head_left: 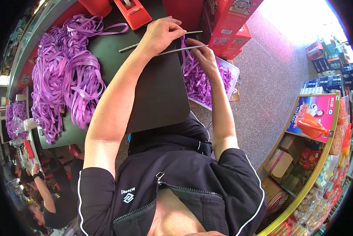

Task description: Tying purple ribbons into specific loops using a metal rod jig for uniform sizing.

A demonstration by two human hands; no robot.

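Tape dispenser (132, 12): red, far edge of the dark table (160, 94).
Cartons (227, 23): red, stacked, far right of the table.
Display shelf (314, 157): yellow-edged, right side, stocked with boxes and packets.
Floor (270, 78): speckled pinkish stone, sunlit far right.
Other person (46, 196): dark clothing, near left.

A black short-sleeved zip jacket (172, 188) is worn, with thin white piping run along the sleeve seams at 4 and 8 o'clock of the picture. A metal zip pull (159, 176) is seen at the collar, with the zip teeth curving away to both sides below it. A small white emblem (128, 194) is printed on the chest. Both forearms are left bare, and no rings or watch can be made out on the hands.
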